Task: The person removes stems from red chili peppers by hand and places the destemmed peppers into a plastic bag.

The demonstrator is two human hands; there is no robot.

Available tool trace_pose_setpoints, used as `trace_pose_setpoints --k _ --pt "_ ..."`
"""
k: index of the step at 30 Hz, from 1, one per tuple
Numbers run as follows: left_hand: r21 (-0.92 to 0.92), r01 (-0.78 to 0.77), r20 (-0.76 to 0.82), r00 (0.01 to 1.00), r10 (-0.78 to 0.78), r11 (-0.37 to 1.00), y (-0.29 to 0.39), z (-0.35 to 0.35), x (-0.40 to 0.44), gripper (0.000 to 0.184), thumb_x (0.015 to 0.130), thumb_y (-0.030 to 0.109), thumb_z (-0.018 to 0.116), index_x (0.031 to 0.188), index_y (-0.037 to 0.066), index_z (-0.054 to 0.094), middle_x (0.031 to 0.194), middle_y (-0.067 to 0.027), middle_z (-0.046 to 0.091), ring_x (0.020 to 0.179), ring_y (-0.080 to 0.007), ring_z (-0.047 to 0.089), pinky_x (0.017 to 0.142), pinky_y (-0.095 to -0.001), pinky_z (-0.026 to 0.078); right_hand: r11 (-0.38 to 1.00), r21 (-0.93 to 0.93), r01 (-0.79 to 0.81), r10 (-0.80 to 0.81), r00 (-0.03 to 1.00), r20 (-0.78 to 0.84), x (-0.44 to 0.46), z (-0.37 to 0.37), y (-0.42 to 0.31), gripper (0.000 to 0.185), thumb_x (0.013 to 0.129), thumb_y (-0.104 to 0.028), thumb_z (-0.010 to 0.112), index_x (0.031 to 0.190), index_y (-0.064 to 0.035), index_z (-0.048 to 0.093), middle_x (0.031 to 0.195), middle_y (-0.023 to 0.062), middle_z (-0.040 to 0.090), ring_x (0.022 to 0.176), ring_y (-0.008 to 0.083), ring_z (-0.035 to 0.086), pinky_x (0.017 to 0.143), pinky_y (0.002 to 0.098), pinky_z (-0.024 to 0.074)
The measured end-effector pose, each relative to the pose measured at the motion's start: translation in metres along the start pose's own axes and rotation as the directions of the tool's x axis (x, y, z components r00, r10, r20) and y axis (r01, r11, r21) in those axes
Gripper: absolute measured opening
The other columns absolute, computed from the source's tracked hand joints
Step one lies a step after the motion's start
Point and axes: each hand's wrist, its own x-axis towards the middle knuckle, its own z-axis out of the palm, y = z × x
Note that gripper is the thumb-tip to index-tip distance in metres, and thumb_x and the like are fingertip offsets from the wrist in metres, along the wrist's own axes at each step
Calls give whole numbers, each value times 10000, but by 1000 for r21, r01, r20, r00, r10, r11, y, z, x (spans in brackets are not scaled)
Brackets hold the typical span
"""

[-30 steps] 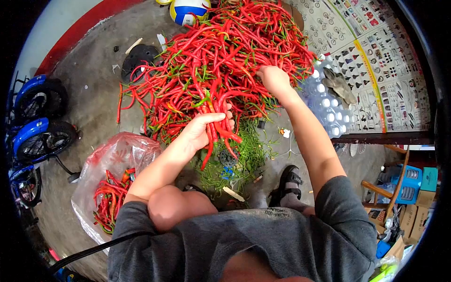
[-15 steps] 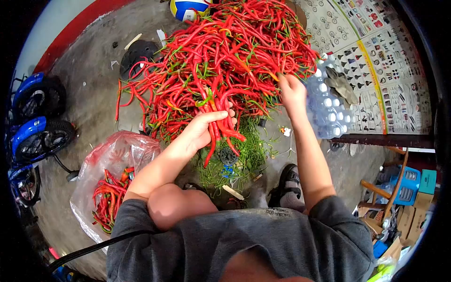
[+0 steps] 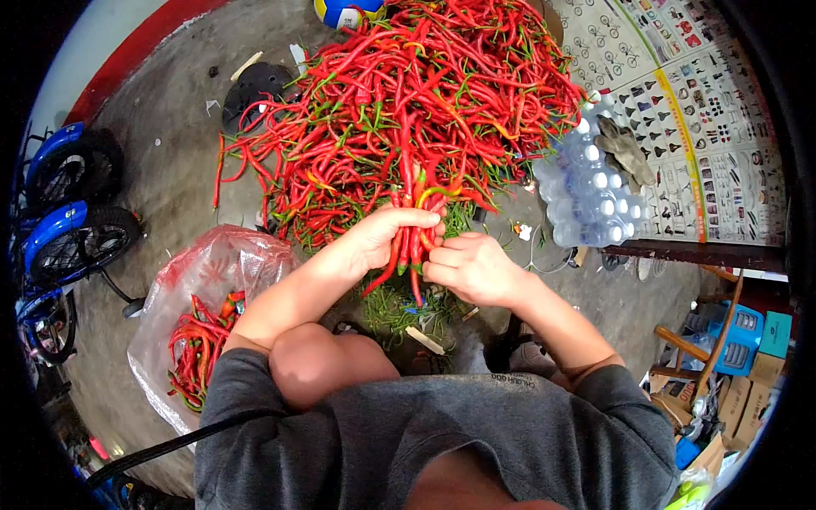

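A bunch of long red chili peppers is in my left hand, thumb laid across the top and fingers closed around it. One curved yellow-green pepper shows among them. My right hand is closed at the lower right side of the bunch, its fingertips pinching at a pepper's end; the exact grip is partly hidden. Beyond both hands rises a large pile of red chili peppers. Loose green stems lie on the floor beneath my hands.
To the left stands a clear plastic bag with some red chili peppers inside. Wrapped water bottles with a grey glove on top are at the right. A black disc, a ball and small bikes surround the pile.
My right hand has come from the pile's right edge down and left to the bunch. My left hand still grips the peppers, shifted slightly to the right.
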Motion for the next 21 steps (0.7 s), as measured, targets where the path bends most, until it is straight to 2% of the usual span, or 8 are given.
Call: trace_pose_setpoints --k 3,11,14,16,17,18,20,21 --pt "21 235 -73 970 -233 972 -4 -8 0 237 757 48 611 991 25 584 840 -93 635 734 -198 626 680 -335 526 965 -7 260 -259 964 65 6 -10 6 164 646 -184 517 791 -110 536 721 2 462 729 144 516 606 284 414" --pt "216 234 -90 972 -219 948 -9 2 -4 233 721 -9 607 944 55 591 770 -33 609 715 -153 599 645 -302 495 850 115 515 -522 787 329 35 -13 -13 176 678 -199 529 810 -86 551 717 27 462 696 174 511 649 316 421" --pt "171 4 -114 993 16 985 8 -7 -10 277 732 48 615 997 56 535 772 -46 598 692 -174 607 629 -317 510 919 263 293 -358 899 251 40 -48 -7 322 727 -325 565 940 -84 556 769 64 520 762 231 554 669 349 448" --pt "22 -75 -105 992 77 997 20 -17 -15 250 745 88 609 981 57 533 764 -57 599 680 -196 611 612 -335 517 979 141 -149 124 978 171 42 -72 17 224 799 -252 542 895 -55 587 827 106 570 775 294 572 672 376 466" --pt "-35 -129 -40 991 127 991 23 -21 -16 240 754 110 603 977 55 531 781 -64 602 713 -206 613 658 -349 519 967 149 -205 225 965 -135 38 -66 45 211 784 -289 546 807 -87 601 852 111 583 810 291 574 673 412 460" --pt "-109 -202 60 976 210 973 23 -27 -13 254 758 111 600 995 53 530 813 -75 604 772 -224 613 718 -373 512 878 47 -476 472 844 -257 44 -61 65 244 808 -305 531 822 -74 608 846 127 587 808 311 576 686 416 453" --pt "-225 -242 157 947 280 944 25 -26 -13 276 762 112 597 1023 54 527 838 -80 602 822 -250 607 776 -398 496 749 -72 -659 612 730 -304 49 -37 110 332 837 -336 516 839 -17 608 833 177 603 813 340 581 702 416 455" --pt "-222 -246 160 945 284 944 25 -26 -12 276 762 112 597 1023 54 527 838 -80 602 822 -250 607 776 -398 496 707 80 -703 701 682 -206 49 -20 129 343 835 -339 528 843 -6 607 825 180 610 806 323 590 700 406 457"
